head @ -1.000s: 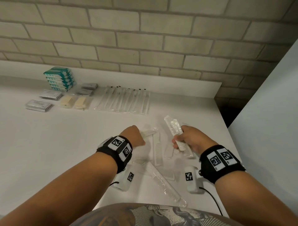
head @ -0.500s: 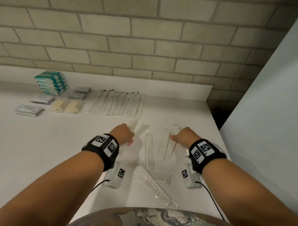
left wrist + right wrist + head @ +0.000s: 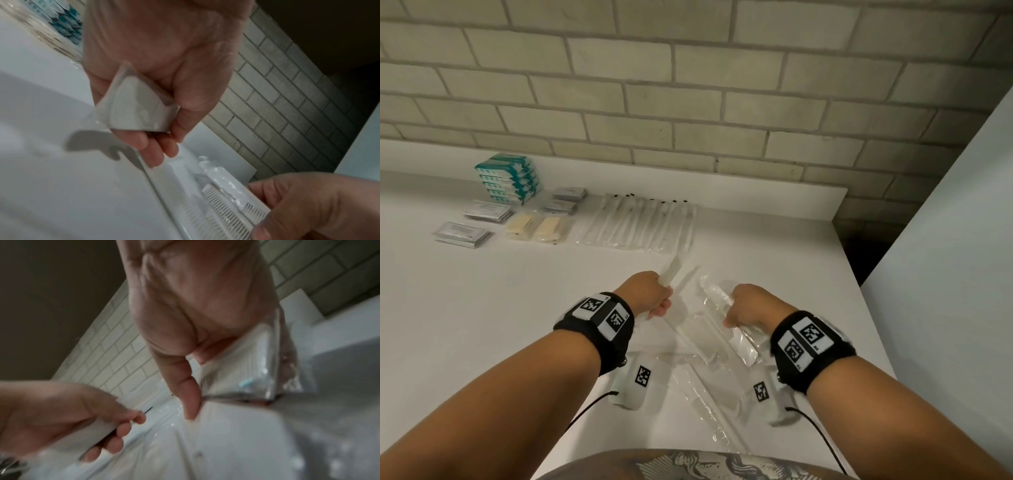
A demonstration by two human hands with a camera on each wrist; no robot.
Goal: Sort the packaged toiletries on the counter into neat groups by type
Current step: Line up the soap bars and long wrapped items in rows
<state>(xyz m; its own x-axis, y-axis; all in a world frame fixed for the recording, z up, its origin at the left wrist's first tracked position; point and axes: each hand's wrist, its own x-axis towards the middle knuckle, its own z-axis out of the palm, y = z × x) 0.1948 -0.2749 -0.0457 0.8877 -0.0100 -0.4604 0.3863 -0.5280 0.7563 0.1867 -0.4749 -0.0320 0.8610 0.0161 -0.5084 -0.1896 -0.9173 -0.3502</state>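
Combs are what I'm gathering now: my left hand (image 3: pixel 650 296) grips one white plastic-wrapped comb (image 3: pixel 669 272), my right hand (image 3: pixel 748 308) another clear-wrapped comb (image 3: pixel 717 296), above the loose comb pile (image 3: pixel 705 370) on the white bench (image 3: pixel 482 308). Next, I'd lay them beside the wrapped toothbrush row (image 3: pixel 640 222).

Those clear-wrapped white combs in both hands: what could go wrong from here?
The left hand grips one clear-wrapped white comb near its end, so the slick wrap could slip. The right hand holds several wrapped combs together; one might slide out. Loose combs lie crossed on the white counter near its front edge and could get knocked off.
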